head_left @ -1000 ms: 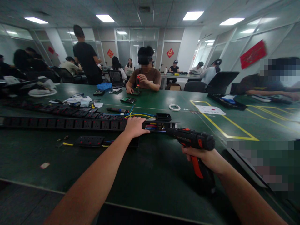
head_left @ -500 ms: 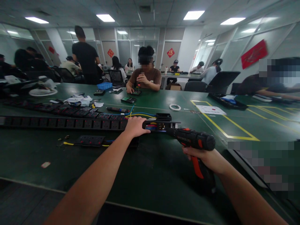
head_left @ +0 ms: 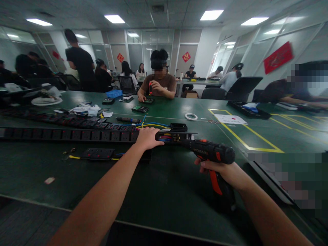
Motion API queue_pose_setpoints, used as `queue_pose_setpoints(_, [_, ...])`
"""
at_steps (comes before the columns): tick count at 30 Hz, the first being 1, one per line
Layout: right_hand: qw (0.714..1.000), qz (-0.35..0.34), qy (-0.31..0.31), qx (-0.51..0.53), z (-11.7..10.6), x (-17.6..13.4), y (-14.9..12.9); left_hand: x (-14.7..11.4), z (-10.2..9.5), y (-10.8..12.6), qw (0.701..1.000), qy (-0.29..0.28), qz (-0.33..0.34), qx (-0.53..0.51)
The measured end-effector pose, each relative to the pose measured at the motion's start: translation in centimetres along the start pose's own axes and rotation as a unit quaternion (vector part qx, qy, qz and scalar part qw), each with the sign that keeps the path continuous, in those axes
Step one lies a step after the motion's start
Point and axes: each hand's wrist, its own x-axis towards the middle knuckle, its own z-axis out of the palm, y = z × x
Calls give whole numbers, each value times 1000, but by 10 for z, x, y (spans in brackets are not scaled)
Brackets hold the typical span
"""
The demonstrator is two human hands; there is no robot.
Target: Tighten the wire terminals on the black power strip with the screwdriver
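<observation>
A long black power strip (head_left: 92,134) with a row of sockets lies across the green table. My left hand (head_left: 147,138) grips it near its right end, fingers over the top and thumb on the near side. Right of that hand the strip's housing is open, showing coloured wires (head_left: 166,138) and brass-coloured parts. My right hand (head_left: 222,169) is wrapped round the handle of a black and orange cordless drill (head_left: 214,151). The drill's nose points left at the open end of the strip; whether its tip touches anything there is too dark to tell.
Behind the strip lie a second socket strip (head_left: 102,125) and a dark screwdriver-like tool (head_left: 128,120). A short socket block (head_left: 98,153) with wires sits in front. A white ring (head_left: 191,117) and a paper sheet (head_left: 230,119) lie farther back. Across the table a person (head_left: 159,78) holds a red screwdriver.
My left hand keeps its place on the strip. The drill has barely shifted, and a finger of my right hand now shows at its trigger. Behind, a standing person has moved left.
</observation>
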Motion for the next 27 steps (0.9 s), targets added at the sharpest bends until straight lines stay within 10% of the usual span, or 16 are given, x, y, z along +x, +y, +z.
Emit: queue_pose_setpoints(27, [998, 5, 4, -62, -8, 6, 2, 0, 0, -1, 1000, -12, -1, -11])
